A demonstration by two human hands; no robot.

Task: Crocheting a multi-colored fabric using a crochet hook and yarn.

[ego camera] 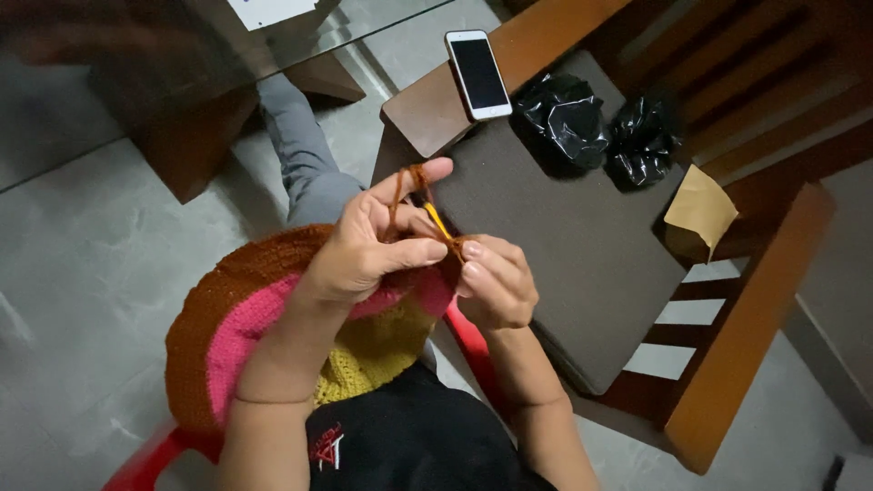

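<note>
- Nearest the camera, a black garment (409,436) with a small red and white mark covers the person's lap, above the edge of a red plastic seat (145,464).
- Over the lap lies a round crocheted piece (245,318), with a yellow middle, a pink ring and a brown outer band; it droops to the person's left and reaches up under both hands.
- The left hand (373,245) has its grip closed on the brown edge of the piece, thumb pressed across it, with the forefinger raised and brown yarn (405,186) looped over it.
- The right hand (496,282) has its grip closed around a yellow crochet hook (437,219), which slants up toward the left forefinger and meets the yarn there.
- A leg in grey trousers (300,155) stretches out over the grey tiled floor (82,255).
- Just beyond the hands stands a wooden chair (755,309) with a dark grey cushion (564,236).
- On the cushion's far part sit two crumpled black plastic bags (568,118); a tan paper scrap (700,214) lies at its right edge.
- A white-framed phone (478,73) rests, screen dark, on the chair's wooden arm.
- Farthest off, a glass-topped bench (155,55) on a wooden base.
</note>
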